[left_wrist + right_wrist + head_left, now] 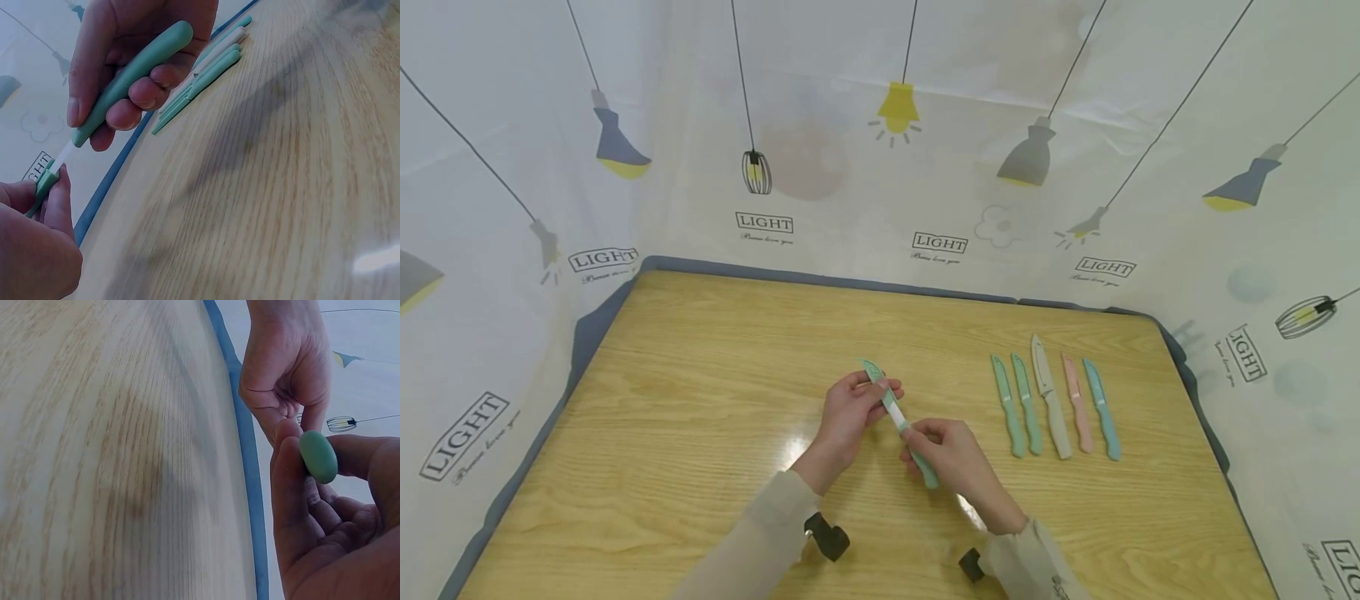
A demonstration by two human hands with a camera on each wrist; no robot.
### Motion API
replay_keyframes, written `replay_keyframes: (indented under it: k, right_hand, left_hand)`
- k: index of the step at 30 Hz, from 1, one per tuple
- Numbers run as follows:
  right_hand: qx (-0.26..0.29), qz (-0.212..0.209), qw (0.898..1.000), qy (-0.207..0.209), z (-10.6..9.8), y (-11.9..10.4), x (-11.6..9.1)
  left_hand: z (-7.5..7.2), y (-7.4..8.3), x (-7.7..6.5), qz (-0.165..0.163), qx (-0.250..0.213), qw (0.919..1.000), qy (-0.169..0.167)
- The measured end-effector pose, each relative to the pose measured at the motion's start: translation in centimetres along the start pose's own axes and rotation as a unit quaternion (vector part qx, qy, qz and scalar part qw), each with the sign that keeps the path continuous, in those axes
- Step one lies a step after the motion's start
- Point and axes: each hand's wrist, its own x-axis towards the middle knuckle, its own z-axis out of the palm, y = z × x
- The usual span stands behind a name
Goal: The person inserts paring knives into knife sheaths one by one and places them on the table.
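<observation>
Above the middle of the table a green-handled knife (921, 468) is held between both hands, its blade partly out of a green sheath (872, 371). My left hand (848, 410) pinches the sheath between thumb and fingers. The right hand (951, 454) grips the handle, thumb on one side and fingers curled on the other. In the left wrist view, a short stretch of white blade (62, 154) shows between the handle (134, 75) and the sheath (45, 181). Only the rounded handle end (319, 457) is visible in the right wrist view; the blade is hidden there.
To the right lie several sheathed knives in a row: two green ones (1009, 408), a larger cream one (1051, 400), a pink one (1077, 404) and a blue one (1102, 410). A printed curtain (850, 225) surrounds the wooden table (715, 358) at the back and sides.
</observation>
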Motion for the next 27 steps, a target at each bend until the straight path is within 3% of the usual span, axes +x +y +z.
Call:
replay_keyframes:
  k: [5, 12, 21, 27]
  right_hand:
    - [0.002, -0.007, 1.000, 0.003, 0.1, -1.0, -0.2]
    - [0.005, -0.002, 1.000, 0.016, 0.1, 2.0, 1.3]
    - [-0.004, -0.005, 1.000, 0.014, 0.1, 0.5, 1.1]
    - [-0.012, -0.011, 1.000, 0.023, 0.2, 1.5, 1.6]
  left_hand:
    - [0.2, 0.0, -0.2, 0.003, 0.000, 1.0000, -0.008]
    - [0.2, -0.1, -0.1, -0.002, 0.003, 1.0000, -0.009]
    - [0.3, -0.3, -0.2, -0.010, 0.005, 0.9999, -0.011]
    - [0.3, -0.2, -0.4, -0.010, 0.010, 0.9998, -0.013]
